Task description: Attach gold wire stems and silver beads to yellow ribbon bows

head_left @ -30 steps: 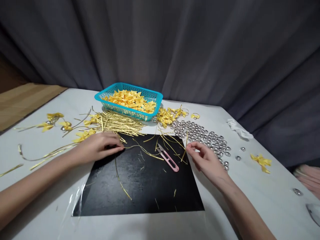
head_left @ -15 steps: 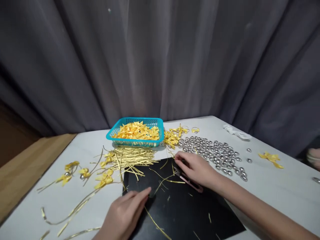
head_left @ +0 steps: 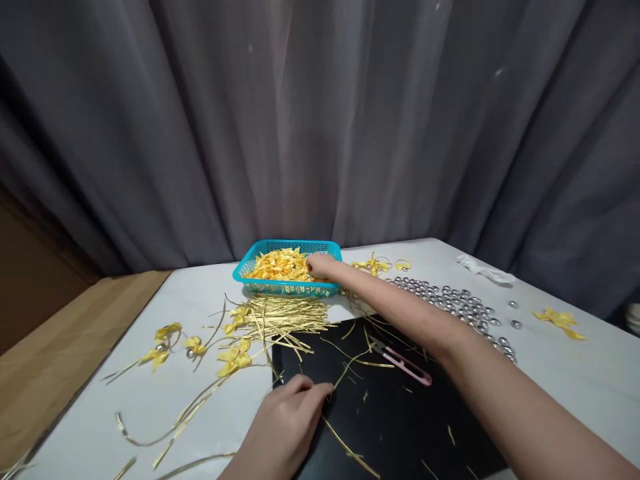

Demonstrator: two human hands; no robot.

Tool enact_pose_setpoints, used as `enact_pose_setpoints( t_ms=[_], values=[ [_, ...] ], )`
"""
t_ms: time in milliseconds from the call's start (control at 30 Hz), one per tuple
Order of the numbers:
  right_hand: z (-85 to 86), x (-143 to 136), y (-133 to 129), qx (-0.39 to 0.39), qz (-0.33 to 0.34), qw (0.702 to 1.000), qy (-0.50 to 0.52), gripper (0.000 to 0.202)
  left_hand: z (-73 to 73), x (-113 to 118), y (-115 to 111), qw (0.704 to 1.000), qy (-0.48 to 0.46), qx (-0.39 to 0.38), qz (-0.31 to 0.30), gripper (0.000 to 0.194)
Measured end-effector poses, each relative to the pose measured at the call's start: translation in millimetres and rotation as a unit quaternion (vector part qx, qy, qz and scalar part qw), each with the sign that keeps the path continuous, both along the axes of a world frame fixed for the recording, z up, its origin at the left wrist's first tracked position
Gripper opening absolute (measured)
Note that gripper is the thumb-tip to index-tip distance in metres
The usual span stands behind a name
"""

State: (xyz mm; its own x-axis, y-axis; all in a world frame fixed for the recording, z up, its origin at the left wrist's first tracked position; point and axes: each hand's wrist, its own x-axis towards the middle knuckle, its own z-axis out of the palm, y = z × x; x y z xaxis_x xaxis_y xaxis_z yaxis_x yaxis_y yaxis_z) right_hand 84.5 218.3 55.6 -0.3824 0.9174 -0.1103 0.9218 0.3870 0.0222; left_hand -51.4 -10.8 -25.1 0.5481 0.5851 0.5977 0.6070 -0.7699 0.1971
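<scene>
My right hand (head_left: 320,265) reaches into the blue basket (head_left: 287,289), its curled fingers at the yellow ribbon pieces (head_left: 280,265); whatever they grip is hidden. Over the black mat (head_left: 395,427), the thumb and fingers of my left hand (head_left: 295,407) are pinched on a gold twist tie (head_left: 345,373). Pink thread snips (head_left: 405,363) lie on the mat beneath my right forearm. Between the basket and the mat is a pile of gold ties (head_left: 285,313).
Silver domed pieces (head_left: 465,303) spread over the white table (head_left: 565,373) at the right. Ribbon flowers lie at the left (head_left: 235,359), behind the silver pieces and at the far right (head_left: 557,320). A white cloth (head_left: 484,269) lies near the back right edge.
My right hand has moved from above the snips, back and left into the basket. My left hand remains low over the mat, and the view has shifted slightly.
</scene>
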Motion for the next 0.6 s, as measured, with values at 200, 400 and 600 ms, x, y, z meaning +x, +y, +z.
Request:
enact_pose_setpoints(
  t_ms=[200,400,600],
  values=[
    [-7.3,23,12,-0.024,0.004,0.999,0.037,0.032,-8.2,-5,3,0.999,0.02,-0.033,-0.004,0.03],
    [0.0,35,14,-0.107,0.024,0.993,0.04,0.03,-8.7,-5,5,0.998,0.034,-0.044,0.003,0.031],
    [6.4,29,20,-0.094,0.021,0.985,0.141,0.031,-2.6,-2,6,0.999,0.027,-0.029,0.013,0.03]
  ],
)
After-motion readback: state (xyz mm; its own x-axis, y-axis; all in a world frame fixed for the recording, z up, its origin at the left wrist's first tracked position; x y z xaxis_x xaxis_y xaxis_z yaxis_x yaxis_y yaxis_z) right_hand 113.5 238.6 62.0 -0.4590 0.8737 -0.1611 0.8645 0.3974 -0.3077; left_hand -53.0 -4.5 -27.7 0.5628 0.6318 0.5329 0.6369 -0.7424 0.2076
